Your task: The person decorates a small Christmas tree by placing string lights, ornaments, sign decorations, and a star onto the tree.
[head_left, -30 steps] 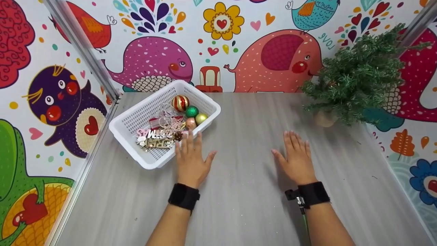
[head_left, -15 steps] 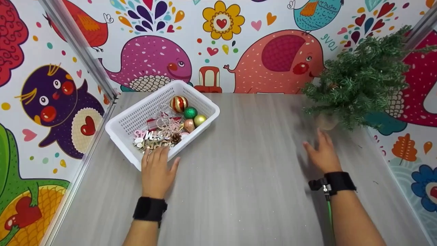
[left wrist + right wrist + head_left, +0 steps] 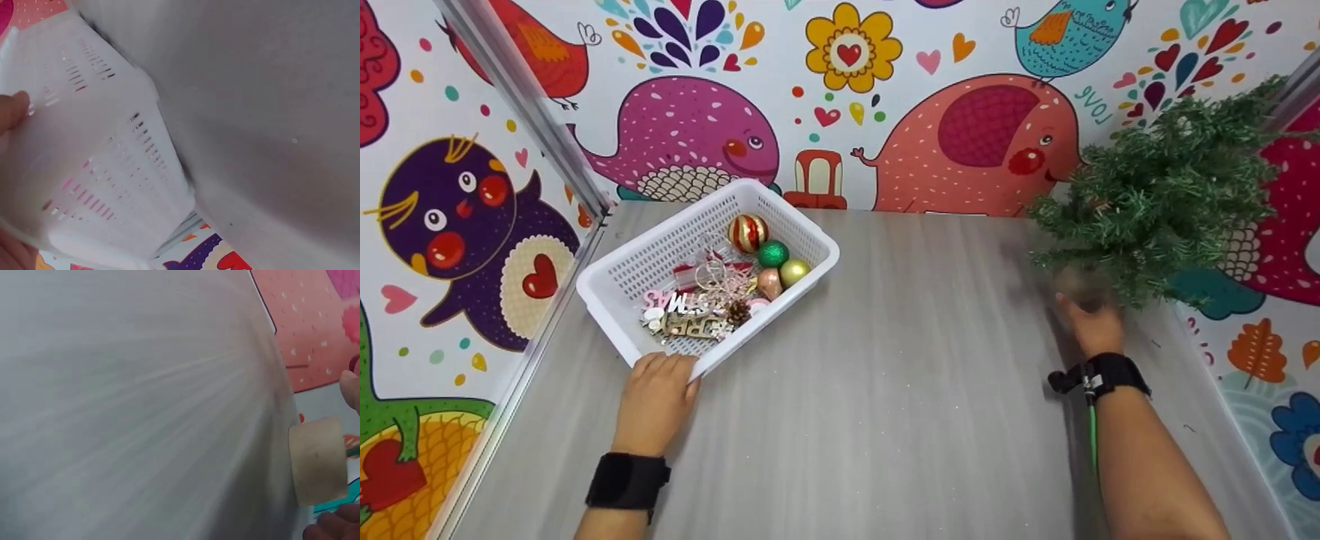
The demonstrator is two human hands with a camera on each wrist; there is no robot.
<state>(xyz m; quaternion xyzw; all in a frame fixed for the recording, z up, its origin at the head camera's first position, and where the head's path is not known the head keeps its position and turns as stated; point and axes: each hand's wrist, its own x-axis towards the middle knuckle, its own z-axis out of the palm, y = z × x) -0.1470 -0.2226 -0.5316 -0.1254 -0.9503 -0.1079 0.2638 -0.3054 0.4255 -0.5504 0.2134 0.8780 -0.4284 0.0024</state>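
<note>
Wrists: Where the forearms narrow, a black band sits on each, left (image 3: 628,480) and right (image 3: 1114,375); a green cable (image 3: 1093,442) runs from the right one.
Left hand: at 8 o'clock, the left hand (image 3: 654,397) grasps the basket's near end, fingers over the rim, thumb against the outer wall.
Right hand: between 3 and 4 o'clock, the right hand (image 3: 1096,328) is released, thumb and fingers apart around the tree's pale base (image 3: 318,461); contact, cannot tell.
Basket: white, slotted basket (image 3: 609,316) at 9 o'clock on the grey desk (image 3: 900,420).
Contents: letter pieces (image 3: 682,302), pinecone (image 3: 738,311); toward the far end, copper (image 3: 769,283), yellow (image 3: 794,273), green (image 3: 773,254) and red-gold striped (image 3: 748,234) baubles.
Tree: green artificial tree (image 3: 1170,202) between 2 and 3 o'clock, leaning right.
Backdrop: cartoon-printed wall (image 3: 847,120) at 12.
</note>
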